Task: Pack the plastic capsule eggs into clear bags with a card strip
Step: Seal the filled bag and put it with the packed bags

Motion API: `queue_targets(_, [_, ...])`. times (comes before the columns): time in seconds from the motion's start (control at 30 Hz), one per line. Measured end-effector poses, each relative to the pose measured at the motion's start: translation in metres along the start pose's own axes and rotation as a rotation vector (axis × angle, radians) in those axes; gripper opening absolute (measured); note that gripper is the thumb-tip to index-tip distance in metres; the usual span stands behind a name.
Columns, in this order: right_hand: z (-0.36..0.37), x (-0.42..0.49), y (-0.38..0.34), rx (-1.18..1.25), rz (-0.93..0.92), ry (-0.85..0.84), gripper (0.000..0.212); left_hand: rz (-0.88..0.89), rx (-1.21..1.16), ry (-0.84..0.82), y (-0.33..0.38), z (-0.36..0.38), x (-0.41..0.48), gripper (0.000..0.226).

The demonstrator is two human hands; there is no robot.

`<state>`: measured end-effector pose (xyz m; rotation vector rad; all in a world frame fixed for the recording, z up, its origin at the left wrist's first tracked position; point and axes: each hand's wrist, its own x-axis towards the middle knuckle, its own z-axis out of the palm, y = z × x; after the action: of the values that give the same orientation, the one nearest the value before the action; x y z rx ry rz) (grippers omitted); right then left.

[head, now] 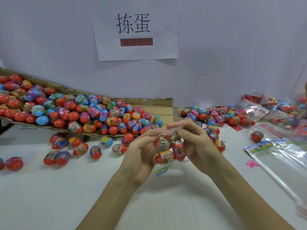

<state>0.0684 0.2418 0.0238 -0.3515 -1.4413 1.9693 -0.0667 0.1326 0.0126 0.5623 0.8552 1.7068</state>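
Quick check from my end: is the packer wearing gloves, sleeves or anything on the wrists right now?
No. The left hand and right hand are bare, with no gloves. The left forearm and right forearm are uncovered down to the frame's lower edge, so no sleeve shows. No ring, watch, bracelet or marking is visible.

Bright, even, diffuse light fills the scene; the white table top [49,205] shows only soft shadows beneath the flattened brown cardboard sheet [159,105]. White glare streaks the stack of flat clear plastic bags [285,165]. The small clear plastic bag of eggs [167,151], pinched by the left hand [141,153] and right hand [194,141], looks motion-smeared. Wide-angle distortion bends the edges; the far right is blurred.
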Motion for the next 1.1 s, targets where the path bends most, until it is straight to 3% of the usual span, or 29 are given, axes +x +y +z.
queue_targets(0.33, [0.003, 0.0, -0.001, 0.107, 0.015, -0.113, 0.019, -0.028, -0.105, -0.093, 0.0, 0.005, -0.006, 0.013])
queue_targets(0.67, [0.004, 0.0, 0.002, 0.283, 0.014, -0.256, 0.018, 0.018, -0.025, -0.207, -0.001, 0.005, -0.011, 0.036])
queue_targets(1.1, [0.003, 0.0, 0.007, 0.431, 0.042, -0.331, 0.02, 0.054, -0.1, -0.292, -0.005, 0.0, -0.01, 0.025])
